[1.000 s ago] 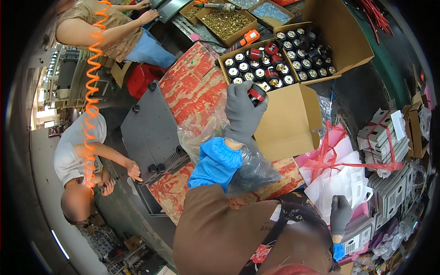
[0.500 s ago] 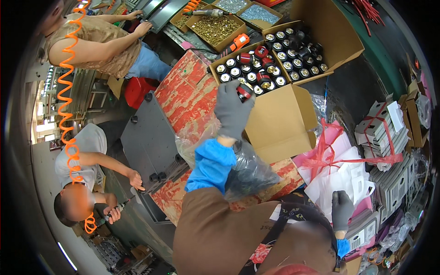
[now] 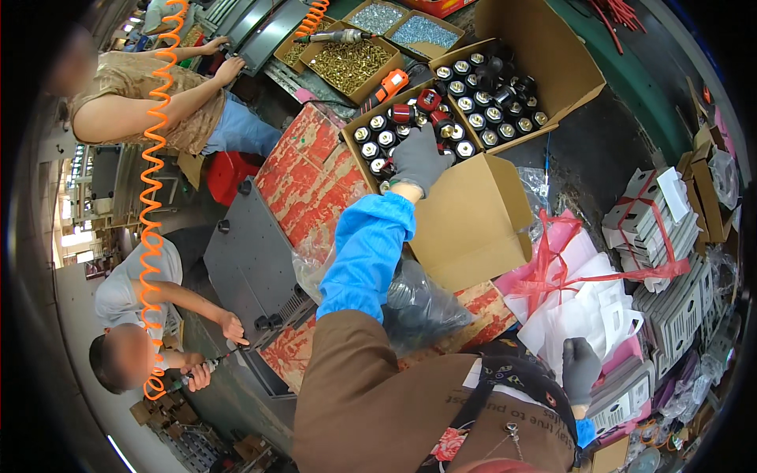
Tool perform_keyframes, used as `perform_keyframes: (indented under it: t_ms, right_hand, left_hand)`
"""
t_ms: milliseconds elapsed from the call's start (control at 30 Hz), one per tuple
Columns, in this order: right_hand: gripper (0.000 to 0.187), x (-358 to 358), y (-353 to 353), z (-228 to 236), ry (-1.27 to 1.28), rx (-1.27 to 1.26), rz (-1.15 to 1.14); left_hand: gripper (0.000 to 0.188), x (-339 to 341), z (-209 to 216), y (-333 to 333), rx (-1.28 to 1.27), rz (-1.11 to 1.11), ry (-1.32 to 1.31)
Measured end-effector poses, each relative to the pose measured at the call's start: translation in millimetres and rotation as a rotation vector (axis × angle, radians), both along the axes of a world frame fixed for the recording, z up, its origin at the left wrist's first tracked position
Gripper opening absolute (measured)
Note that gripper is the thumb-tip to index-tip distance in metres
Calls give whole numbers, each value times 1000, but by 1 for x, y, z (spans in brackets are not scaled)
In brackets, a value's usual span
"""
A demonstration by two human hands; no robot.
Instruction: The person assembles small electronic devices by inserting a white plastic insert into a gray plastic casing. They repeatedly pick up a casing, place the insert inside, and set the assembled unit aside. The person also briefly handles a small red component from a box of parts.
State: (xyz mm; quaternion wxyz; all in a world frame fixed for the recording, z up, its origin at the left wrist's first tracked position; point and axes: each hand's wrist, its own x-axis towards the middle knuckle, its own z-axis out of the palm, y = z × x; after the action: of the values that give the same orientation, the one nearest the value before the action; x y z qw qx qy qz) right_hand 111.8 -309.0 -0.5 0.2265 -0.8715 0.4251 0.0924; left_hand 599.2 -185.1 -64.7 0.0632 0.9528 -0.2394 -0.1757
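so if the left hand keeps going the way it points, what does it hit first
Most likely the round black and silver parts packed in the open cardboard box. The gloved left hand already reaches over the box's near rows, fingers aimed up and away. How high it is above them is unclear.

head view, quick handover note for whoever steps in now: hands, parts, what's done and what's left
Left hand, grey-gloved, reaches into the open cardboard box, resting on the round black-and-silver capped parts; whether it grips one cannot be told.
Right hand, grey-gloved, rests low by the white flat packs, holding nothing visible.
Done: the box holds rows of parts, a few red ones among them.
Left: the rows look unfinished near the left hand.
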Motion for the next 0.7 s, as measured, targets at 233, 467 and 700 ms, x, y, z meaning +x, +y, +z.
perform_keyframes:
  t_ms: [233, 467, 700]
  right_hand:
    - [20, -6, -5, -4, 6, 15, -28]
    - [21, -6, -9, -10, -58, 5, 0]
    - [20, -9, -13, -9, -40, 44, -28]
  left_hand:
    - [68, -26, 32, 35, -795, 8, 225]
    - [72, -44, 52, 34, -732, -122, -16]
    - [70, -48, 49, 31, -728, -130, -91]
